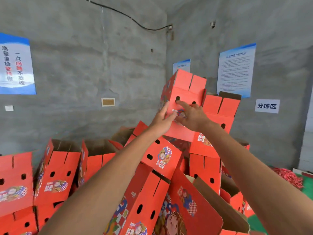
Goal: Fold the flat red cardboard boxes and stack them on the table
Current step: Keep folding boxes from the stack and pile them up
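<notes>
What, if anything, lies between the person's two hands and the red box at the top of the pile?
Nothing visible: the left hand and right hand already touch the top red box directly, fingers straight against its front face.

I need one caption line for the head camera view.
Left hand and right hand press a folded red box onto the top of the pile.

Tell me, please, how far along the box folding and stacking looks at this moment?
Done: many folded red boxes already sit heaped against the grey wall. In hand: the left hand and right hand press with straight fingers on the top box, which sits tilted at the peak of the pile. Left: no flat boxes are in view, so how many remain cannot be judged.
</notes>
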Demonstrator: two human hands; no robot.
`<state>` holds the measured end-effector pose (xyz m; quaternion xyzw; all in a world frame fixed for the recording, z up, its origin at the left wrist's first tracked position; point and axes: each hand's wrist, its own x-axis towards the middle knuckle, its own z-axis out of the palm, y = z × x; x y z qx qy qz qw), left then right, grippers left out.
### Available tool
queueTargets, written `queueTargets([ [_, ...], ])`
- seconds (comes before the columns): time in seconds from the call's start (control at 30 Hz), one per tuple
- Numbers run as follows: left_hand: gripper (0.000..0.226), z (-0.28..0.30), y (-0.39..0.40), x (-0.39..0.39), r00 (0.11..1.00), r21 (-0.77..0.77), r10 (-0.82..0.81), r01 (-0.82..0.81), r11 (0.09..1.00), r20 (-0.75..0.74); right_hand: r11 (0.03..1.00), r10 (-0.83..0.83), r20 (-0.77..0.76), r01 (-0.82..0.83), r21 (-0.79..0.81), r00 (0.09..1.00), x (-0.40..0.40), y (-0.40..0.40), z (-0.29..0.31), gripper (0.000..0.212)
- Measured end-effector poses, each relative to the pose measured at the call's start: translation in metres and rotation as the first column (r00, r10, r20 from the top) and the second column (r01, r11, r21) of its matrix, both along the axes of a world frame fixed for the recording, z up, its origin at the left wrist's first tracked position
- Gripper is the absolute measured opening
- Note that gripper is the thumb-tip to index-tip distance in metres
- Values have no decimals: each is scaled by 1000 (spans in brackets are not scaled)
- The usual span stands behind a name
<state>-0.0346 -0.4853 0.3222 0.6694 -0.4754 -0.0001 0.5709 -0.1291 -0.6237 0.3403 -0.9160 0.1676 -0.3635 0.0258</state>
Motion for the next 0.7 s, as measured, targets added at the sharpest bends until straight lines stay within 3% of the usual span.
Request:
queueTargets([
  [0.23, 69, -20, -17, 2, 999, 211, 38, -31, 977, -28, 969, -58, -170, 97, 229, 984, 1, -21, -22, 60],
  [0.43, 62, -52, -20, -1, 998, 315, 50, -32, 949, -49, 929, 34, -253, 63, 366, 967, -7, -15, -63, 57],
  [0.5, 60, -64, -16, -3, 997, 335, 69, -54, 941, -33, 974, 28, -110, -2, 226, 994, -23, -10, -78, 47],
  [0.53, 58, -69, -14, -3, 997, 341, 79, -66, 938, -26, 996, -20, 98, 11, 92, 995, -35, -12, -85, 41],
  [0.57, 55, -74, -13, -2, 996, 341, 86, -73, 937, -23, 995, -80, 353, 97, -33, 932, -51, -18, -93, 37],
  [0.6, 52, -79, -12, -1, 996, 333, 90, -77, 940, -24, 969, -139, 582, 231, -87, 801, -70, -27, -99, 39],
  [0.63, 49, -85, -10, 1, 995, 319, 90, -76, 945, -31, 936, -213, 743, 350, -31, 634, -89, -41, -106, 48],
  [0.7, 47, -97, -8, 4, 995, 294, 90, -71, 953, -51, 849, -475, 815, 417, 325, 332, -128, -77, -118, 79],
])
